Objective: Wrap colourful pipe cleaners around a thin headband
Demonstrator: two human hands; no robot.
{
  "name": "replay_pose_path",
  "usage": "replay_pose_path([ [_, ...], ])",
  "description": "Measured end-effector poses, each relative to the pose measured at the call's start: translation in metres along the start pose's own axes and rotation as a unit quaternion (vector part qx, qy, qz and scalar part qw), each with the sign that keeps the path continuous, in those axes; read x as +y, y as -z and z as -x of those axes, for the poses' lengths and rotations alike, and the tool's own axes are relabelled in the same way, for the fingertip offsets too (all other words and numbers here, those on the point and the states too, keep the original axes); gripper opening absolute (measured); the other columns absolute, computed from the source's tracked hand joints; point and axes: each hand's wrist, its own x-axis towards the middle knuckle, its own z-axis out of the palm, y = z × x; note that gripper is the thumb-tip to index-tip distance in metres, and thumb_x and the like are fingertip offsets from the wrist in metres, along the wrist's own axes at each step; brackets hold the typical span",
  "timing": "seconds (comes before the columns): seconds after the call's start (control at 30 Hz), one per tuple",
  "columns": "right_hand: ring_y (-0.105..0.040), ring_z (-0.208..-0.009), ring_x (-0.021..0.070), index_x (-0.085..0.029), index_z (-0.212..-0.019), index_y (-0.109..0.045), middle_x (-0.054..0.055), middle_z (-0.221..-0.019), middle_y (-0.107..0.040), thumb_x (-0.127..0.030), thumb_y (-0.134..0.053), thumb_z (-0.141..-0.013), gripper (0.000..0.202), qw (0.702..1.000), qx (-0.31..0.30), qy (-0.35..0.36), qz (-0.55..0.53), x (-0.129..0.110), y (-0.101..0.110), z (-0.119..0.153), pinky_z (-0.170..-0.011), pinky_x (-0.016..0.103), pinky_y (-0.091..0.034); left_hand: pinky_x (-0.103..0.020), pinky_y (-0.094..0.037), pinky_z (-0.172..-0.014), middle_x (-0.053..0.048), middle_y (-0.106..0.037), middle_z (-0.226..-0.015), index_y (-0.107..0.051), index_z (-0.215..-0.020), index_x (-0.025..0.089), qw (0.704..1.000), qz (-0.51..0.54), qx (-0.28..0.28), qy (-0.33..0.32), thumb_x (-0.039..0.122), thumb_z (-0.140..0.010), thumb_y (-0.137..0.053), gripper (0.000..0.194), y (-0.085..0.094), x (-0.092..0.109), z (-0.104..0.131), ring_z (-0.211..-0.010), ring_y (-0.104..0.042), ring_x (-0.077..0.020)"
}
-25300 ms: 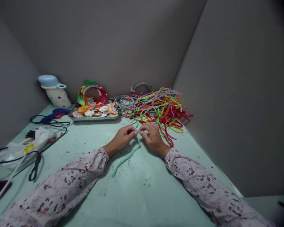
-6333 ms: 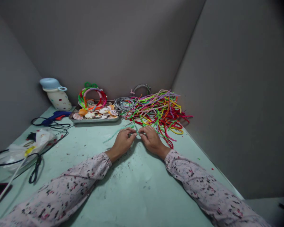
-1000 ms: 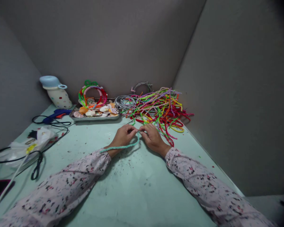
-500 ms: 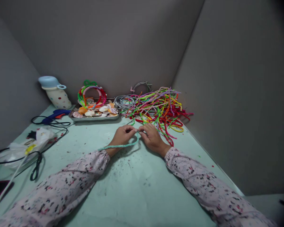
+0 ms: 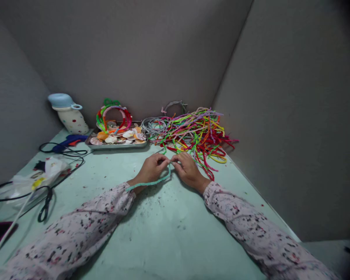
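Observation:
A teal fuzzy strand curves from my fingertips back over my left wrist, its free end on the sleeve. My left hand is closed in a pinch on this strand near its upper end. Facing it, my right hand pinches at the same spot, thumb and forefinger together. The fingertips of both hands nearly meet above the pale green table. What exactly lies between the right fingertips is too small to make out.
Behind my hands lies a heap of colourful fuzzy strands, beside coiled grey wire. A metal tray holds shells and wrapped rings. Further left are a bottle, black cables and a plastic bag.
The free end of the teal strand has shifted right and lower along my left wrist, and the strand bends more. Both hands remain almost in place.

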Motion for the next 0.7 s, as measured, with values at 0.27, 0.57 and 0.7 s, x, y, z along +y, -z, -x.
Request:
replay_pose_path([
  [0.27,-0.051,-0.091,0.0222,-0.021,-0.094,-0.058,0.005,-0.091,-0.060,-0.021,-0.050,-0.089,0.009,1.000,0.000,-0.001,-0.005,-0.0002,0.0004,-0.0011,-0.083,0.037,-0.036,-0.028,-0.044,-0.073,-0.004,-0.062,-0.080,-0.064,-0.081,0.016,0.996,-0.057,0.002,-0.065,0.029,-0.085,-0.050,0.019,0.0008,0.0005,0.0023,-0.078,-0.056,-0.0162],
  [0.57,-0.051,-0.089,0.0220,-0.021,-0.094,-0.058,0.005,-0.089,-0.059,-0.021,-0.050,-0.089,0.009,1.000,-0.005,0.011,0.013,-0.0013,0.0007,-0.0019,-0.081,0.037,-0.036,-0.026,-0.043,-0.070,-0.002,-0.065,-0.080,-0.066,-0.083,0.016,1.000,-0.004,-0.001,-0.010,0.034,-0.083,-0.053,0.022,0.0026,0.0030,0.0048,-0.076,-0.057,-0.0154],
  [0.7,-0.050,-0.088,0.0217,-0.021,-0.093,-0.058,0.005,-0.088,-0.058,-0.021,-0.050,-0.089,0.008,1.000,-0.003,0.021,0.018,-0.0017,0.0008,-0.0019,-0.081,0.036,-0.037,-0.025,-0.042,-0.064,-0.001,-0.065,-0.075,-0.066,-0.081,0.016,1.000,0.020,-0.009,0.008,0.039,-0.083,-0.054,0.026,0.0027,0.0019,0.0046,-0.070,-0.056,-0.0145],
])
